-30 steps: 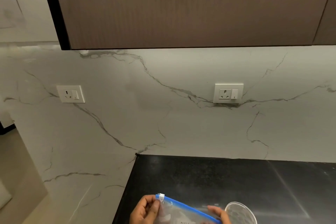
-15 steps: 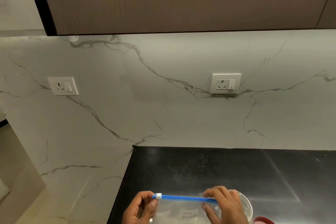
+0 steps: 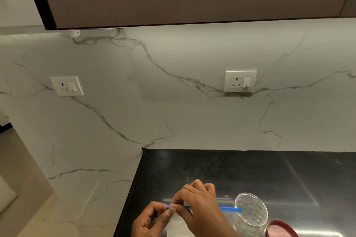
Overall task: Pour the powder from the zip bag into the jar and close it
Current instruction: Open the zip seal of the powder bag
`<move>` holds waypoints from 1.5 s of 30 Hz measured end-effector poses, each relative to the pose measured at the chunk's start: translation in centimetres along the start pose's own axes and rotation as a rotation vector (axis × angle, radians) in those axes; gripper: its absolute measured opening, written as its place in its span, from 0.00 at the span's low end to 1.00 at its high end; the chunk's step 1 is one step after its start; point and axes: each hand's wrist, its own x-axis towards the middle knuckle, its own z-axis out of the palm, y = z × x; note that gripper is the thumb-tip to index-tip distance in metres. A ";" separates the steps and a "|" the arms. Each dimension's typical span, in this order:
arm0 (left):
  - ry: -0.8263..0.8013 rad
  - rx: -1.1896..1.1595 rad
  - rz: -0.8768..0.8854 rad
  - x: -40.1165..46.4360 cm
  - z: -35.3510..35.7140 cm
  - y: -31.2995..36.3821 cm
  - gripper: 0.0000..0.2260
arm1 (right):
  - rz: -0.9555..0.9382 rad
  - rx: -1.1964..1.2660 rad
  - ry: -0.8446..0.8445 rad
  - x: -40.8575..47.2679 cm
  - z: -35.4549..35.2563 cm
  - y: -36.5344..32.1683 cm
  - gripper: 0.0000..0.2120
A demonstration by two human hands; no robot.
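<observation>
The left hand (image 3: 152, 219) pinches the left end of the zip bag (image 3: 178, 223) between its curled thumb and fingers, at the blue zip strip (image 3: 230, 208). The right hand (image 3: 198, 200) reaches across and, with bent fingers, pinches the same strip just beside the left fingertips (the slider itself is hidden there). To the right of the fingers the clear jar (image 3: 251, 214) stands open on the black counter (image 3: 212, 169), and the red lid (image 3: 281, 229) lies just beside it.
</observation>
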 end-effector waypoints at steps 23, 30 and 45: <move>0.243 -0.132 -0.059 0.1 -2.3 -2.9 0.13 | 0.096 -0.261 0.255 -5.7 -5.2 4.5 0.13; 0.209 -0.129 -0.070 0.2 -1.5 -2.1 0.12 | 0.135 -0.239 0.230 -6.5 -6.0 4.5 0.05; 0.105 0.121 0.062 -0.9 -1.2 -0.9 0.16 | 0.032 -0.021 -0.316 -5.2 -6.0 1.5 0.16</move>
